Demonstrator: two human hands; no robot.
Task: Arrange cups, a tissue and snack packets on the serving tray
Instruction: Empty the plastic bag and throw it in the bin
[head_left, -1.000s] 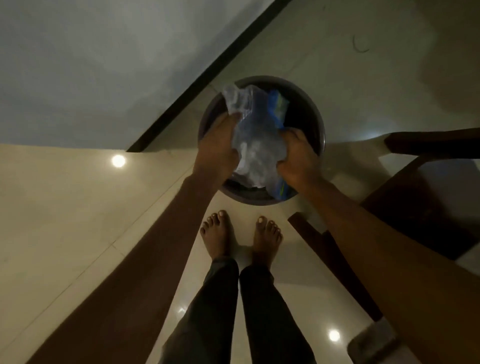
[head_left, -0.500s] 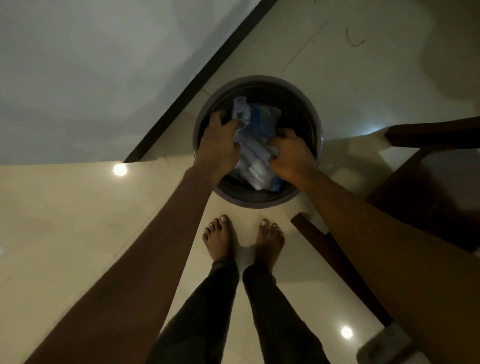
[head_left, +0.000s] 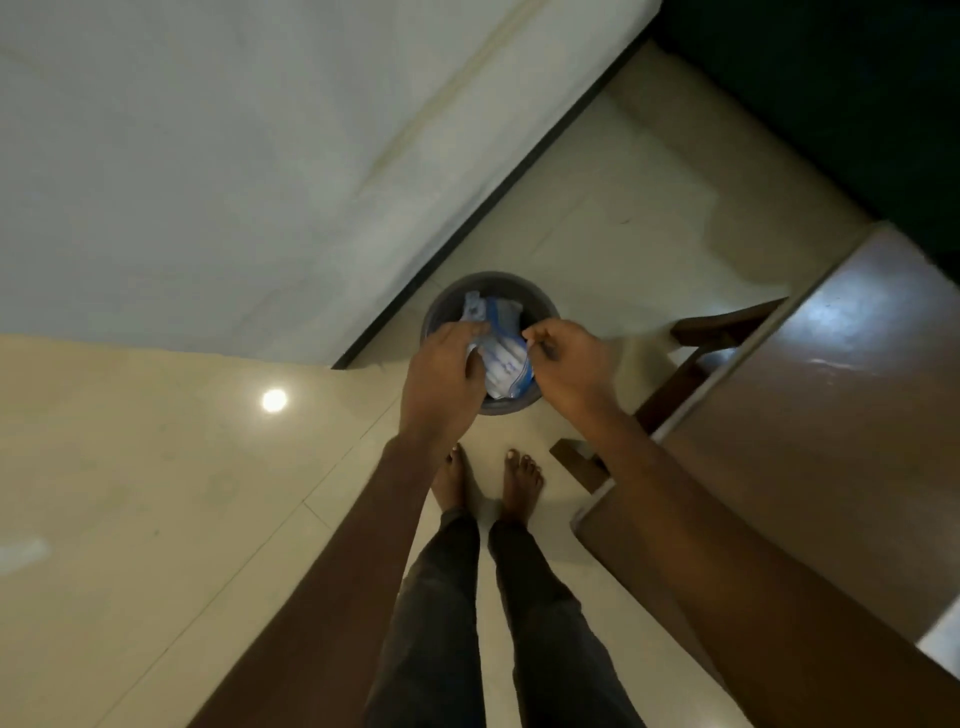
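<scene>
Packets (head_left: 501, 358) (clear and blue plastic) pinched by your left hand (head_left: 441, 379) and right hand (head_left: 569, 364) above the bin (head_left: 441, 312): a slack grip drops them in.

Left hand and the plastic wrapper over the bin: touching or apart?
Touching. The head view shows the left hand with fingers curled onto the plastic wrapper above the bin.

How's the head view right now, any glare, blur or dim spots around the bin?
Head view: dim overall; a round lamp glare on the glossy floor; wide-angle bend in the wall line; the plastic bag in the bin looks soft, and both forearms darken the lower frame.
</scene>
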